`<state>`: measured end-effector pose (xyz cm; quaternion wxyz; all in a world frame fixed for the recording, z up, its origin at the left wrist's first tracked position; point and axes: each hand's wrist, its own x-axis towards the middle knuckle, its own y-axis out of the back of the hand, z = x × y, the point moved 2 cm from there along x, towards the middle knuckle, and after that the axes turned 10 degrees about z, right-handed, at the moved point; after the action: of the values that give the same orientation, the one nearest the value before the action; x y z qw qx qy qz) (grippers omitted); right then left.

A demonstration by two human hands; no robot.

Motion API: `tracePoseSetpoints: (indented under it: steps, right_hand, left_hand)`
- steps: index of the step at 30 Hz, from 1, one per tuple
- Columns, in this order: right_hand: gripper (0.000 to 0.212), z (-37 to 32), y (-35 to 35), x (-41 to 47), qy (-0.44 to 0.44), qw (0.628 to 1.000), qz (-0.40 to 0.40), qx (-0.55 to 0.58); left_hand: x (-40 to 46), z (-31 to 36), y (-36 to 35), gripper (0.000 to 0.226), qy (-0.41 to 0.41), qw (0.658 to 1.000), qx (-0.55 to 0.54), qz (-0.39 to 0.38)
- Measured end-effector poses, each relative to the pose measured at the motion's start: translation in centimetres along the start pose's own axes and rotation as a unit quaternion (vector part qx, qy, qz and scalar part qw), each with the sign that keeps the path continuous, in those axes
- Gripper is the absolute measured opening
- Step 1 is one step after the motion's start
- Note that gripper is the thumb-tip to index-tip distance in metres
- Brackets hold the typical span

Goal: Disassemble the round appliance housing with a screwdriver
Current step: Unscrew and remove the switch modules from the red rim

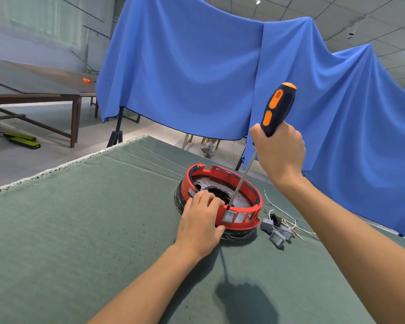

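Observation:
A round red appliance housing point(242, 181) with a black underside lies on the green cloth table point(80, 230). My left hand point(200, 220) grips its near rim, thumb below and fingers curled over the top. My right hand point(279, 150) holds a screwdriver point(277, 108) by its black and orange handle. The long metal shaft slants down into the housing, and its tip sits just behind a grey rocker switch point(229, 216) set in the front wall.
Several loose grey switches point(277, 231) and thin wires point(288, 220) lie on the cloth right of the housing. A blue cloth point(197, 66) hangs behind the table. A wooden table point(33, 90) stands far left. A person's feet point(207, 148) show under the cloth.

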<state>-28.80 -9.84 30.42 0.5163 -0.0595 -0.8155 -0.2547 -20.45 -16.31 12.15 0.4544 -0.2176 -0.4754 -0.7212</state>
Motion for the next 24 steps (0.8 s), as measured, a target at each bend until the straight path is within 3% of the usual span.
tracePoseSetpoints:
  steps: [11, 24]
  right_hand:
    - [0.039, -0.5, -4.7, 2.3, 0.028, 0.995, -0.047, -0.086]
    - [0.029, -1.2, -9.2, 2.9, 0.057, 0.973, -0.151, -0.164]
  left_hand:
    - [0.0, -0.1, 0.0, 0.05, 0.006, 1.0, -0.01, -0.004]
    - [0.3, -0.1, 0.3, 0.049, 0.003, 1.0, -0.009, 0.012]
